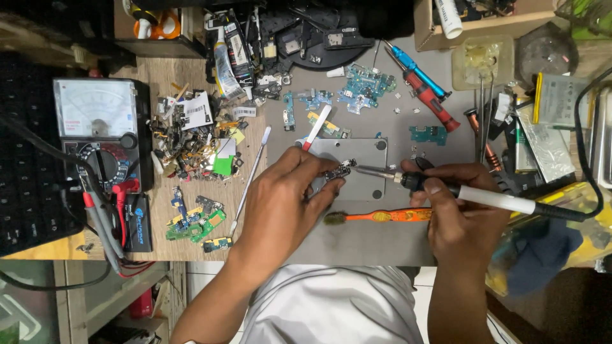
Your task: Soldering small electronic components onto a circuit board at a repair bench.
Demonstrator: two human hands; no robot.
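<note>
My left hand (285, 194) pinches a small dark circuit part (340, 171) over a grey metal plate (366, 153). My right hand (460, 204) grips a soldering iron (491, 199) with a white handle and black cable. Its metal tip (373, 170) points left and reaches almost to the small part. An orange toothbrush (382, 216) lies on the grey mat just below both hands.
An analog multimeter (99, 127) with red and black probes sits at left, next to a heap of small parts (191, 143). Green circuit boards (197, 223), blue boards (363, 86), a red and blue screwdriver (424, 86), tweezers (484, 108) and a cardboard box (484, 22) surround the mat.
</note>
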